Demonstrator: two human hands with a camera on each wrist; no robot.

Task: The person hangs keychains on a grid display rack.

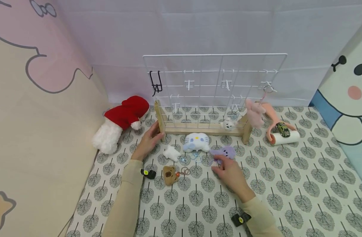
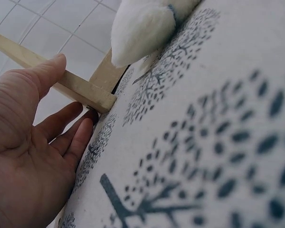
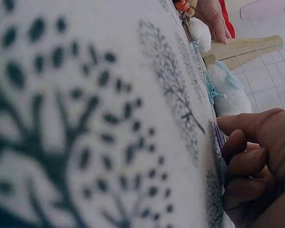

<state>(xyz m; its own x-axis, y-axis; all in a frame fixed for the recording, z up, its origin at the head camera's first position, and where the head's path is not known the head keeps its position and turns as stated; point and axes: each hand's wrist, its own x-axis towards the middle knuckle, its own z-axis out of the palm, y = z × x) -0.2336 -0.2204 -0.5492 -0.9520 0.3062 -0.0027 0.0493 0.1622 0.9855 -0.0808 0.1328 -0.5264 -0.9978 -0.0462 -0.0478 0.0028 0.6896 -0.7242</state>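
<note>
At the left end of the wire rack (image 1: 204,128), my left hand (image 1: 149,140) grips its wooden foot (image 2: 85,90). In the left wrist view the thumb lies across one side, the fingers behind the other. My right hand (image 1: 229,172) is at a purple plush keychain (image 1: 228,151), thumb and bent index finger apart on either side of its ring (image 1: 211,162). Part of this plush is hidden by the hand. Between the hands lie a white-and-blue cat plush (image 1: 197,142), a small white plush (image 1: 171,153) and a brown bear-like keychain (image 1: 170,175).
A pink plush (image 1: 255,113) and a small white plush head (image 1: 228,124) hang from the rack's hooks. Left of it lies a red-and-white plush (image 1: 121,118). At right, a lint roller (image 1: 284,137) bears a camouflage toy car (image 1: 283,129). A black hook (image 1: 156,84) hangs upper left.
</note>
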